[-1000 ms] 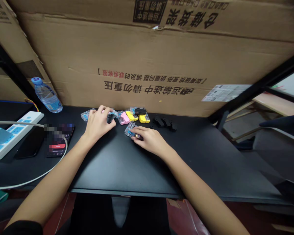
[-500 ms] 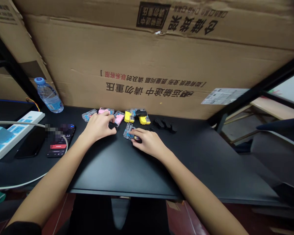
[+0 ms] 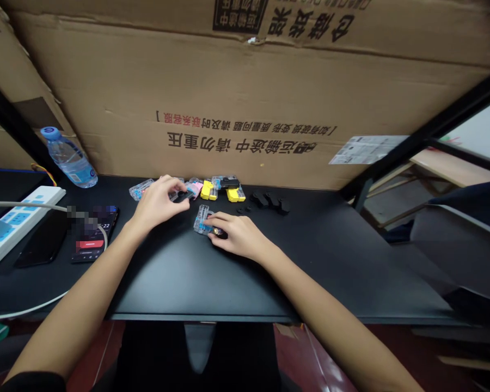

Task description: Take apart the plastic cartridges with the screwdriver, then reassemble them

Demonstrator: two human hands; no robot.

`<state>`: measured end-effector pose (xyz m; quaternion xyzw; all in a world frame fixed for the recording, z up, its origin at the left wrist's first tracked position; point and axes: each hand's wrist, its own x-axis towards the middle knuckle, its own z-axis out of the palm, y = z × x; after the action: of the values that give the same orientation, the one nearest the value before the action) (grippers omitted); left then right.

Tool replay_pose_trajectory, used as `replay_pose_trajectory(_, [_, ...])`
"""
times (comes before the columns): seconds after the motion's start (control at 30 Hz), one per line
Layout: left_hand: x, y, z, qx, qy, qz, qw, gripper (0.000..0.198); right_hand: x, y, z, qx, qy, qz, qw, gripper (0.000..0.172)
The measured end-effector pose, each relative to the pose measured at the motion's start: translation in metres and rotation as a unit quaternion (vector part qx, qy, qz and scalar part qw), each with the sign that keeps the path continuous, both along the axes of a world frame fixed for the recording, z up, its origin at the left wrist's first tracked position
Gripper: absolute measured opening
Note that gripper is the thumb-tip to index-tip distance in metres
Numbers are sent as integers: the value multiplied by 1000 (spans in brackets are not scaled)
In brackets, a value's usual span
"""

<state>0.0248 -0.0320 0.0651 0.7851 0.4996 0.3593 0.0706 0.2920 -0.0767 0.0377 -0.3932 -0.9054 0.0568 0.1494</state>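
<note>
My left hand (image 3: 157, 202) pinches a small black plastic piece (image 3: 182, 196) between thumb and fingertips, just in front of a pink ink cartridge (image 3: 194, 189). My right hand (image 3: 237, 235) grips a transparent cartridge with blue parts (image 3: 202, 220), and a small dark part (image 3: 218, 232) shows at its end. Farther back lie a clear cartridge (image 3: 141, 189), yellow cartridges (image 3: 207, 189), and another yellow one (image 3: 237, 194) beside a black clip (image 3: 228, 182). Several black pieces (image 3: 268, 202) sit to the right.
The black desk (image 3: 196, 286) runs wide, with a large cardboard box (image 3: 228, 92) against its back. On the left are a water bottle (image 3: 69, 158), a phone (image 3: 92, 234), a power strip (image 3: 18, 226) and a white cable (image 3: 24, 314).
The black piece has turned from upright to lying nearly flat in my left hand. My right hand and its cartridge sit slightly lower and left in view, and the whole scene has shifted.
</note>
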Motion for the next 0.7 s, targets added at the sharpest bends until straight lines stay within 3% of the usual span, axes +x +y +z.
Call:
replay_pose_trajectory(0.1, [1,2,4,23,-110,18,994,18,-14,3,-5,12,-2,16,1000,43])
replay_pose_trajectory(0.2, [8,-2,3,35,-136,14,990,16,-21,7,-7,35,27,-19,999,46])
replay_pose_trajectory(0.47, [41,-15,-23,-33,-110,-88,989,20,13,10,5,90,224,-122,963,33])
replay_pose_trajectory(0.7, [29,-10,-29,-69,-6,-95,993,30,17,15,5,89,266,-139,950,32])
